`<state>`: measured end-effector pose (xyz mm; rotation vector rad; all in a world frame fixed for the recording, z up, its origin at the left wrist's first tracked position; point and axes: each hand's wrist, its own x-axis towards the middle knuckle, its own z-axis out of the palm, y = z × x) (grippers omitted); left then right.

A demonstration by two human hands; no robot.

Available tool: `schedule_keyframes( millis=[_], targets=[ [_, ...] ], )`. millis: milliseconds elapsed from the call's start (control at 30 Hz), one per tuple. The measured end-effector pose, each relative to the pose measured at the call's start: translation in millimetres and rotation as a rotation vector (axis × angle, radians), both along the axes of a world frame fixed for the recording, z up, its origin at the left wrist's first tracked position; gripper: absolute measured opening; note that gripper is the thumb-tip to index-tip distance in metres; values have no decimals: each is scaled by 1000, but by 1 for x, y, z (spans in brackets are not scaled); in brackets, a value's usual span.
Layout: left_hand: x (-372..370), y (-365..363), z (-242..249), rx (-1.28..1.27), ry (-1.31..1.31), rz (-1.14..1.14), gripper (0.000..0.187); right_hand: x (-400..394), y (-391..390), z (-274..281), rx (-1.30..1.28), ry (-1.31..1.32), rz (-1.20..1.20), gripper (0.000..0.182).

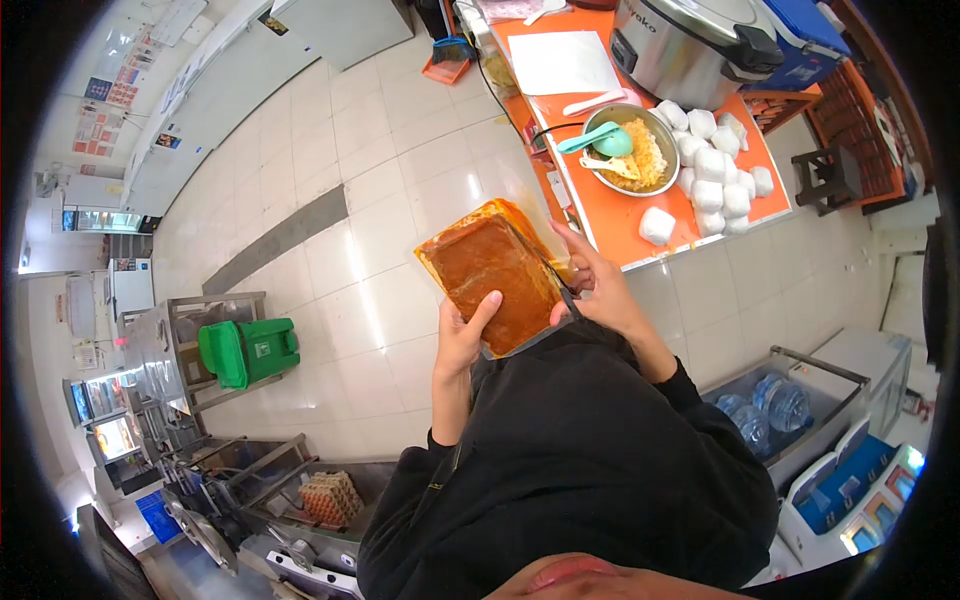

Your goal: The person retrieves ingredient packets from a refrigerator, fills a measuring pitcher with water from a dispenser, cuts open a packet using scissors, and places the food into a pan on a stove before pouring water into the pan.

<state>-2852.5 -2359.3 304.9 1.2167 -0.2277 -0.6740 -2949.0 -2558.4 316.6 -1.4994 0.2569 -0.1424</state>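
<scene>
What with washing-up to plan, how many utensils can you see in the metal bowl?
2: a teal spoon, its handle crossing the rim of the metal bowl, and a cream utensil beside it on the yellow food. Others may be buried.

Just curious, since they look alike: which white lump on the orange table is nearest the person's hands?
The lone white lump near the edge of the orange table, below the metal bowl in the picture; the others are heaped together.

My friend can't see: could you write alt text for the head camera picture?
The left hand grips a flat pack of reddish-brown paste, the right hand at its edge; beyond, an orange table bears a metal bowl, white bundles and a silver appliance.
</scene>
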Motion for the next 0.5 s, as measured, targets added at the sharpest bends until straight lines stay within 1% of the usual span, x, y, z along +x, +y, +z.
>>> schedule_keyframes(
  millis=[100,200,300,333,400,433,500],
  targets=[
    [0,-1,2,18,-35,17,34,-1,-9,-8,-54,25,15,87],
    [-3,-8,3,-54,-7,55,33,-1,-2,-17,96,-29,22,70],
    [2,-6,10,16,-56,-30,32,1,4,-32,111,-9,6,51],
    [5,-4,10,9,-38,-52,32,0,5,-34,124,-9,0,38],
    [8,-2,11,-4,1,-98,32,2,7,-43,209,-74,-33,37],
    [7,-2,9,28,-20,-133,32,4,8,-47,253,-108,-52,37],
    [3,1,0,91,-60,-209,33,10,5,-34,279,-156,-89,39]
  ],
)
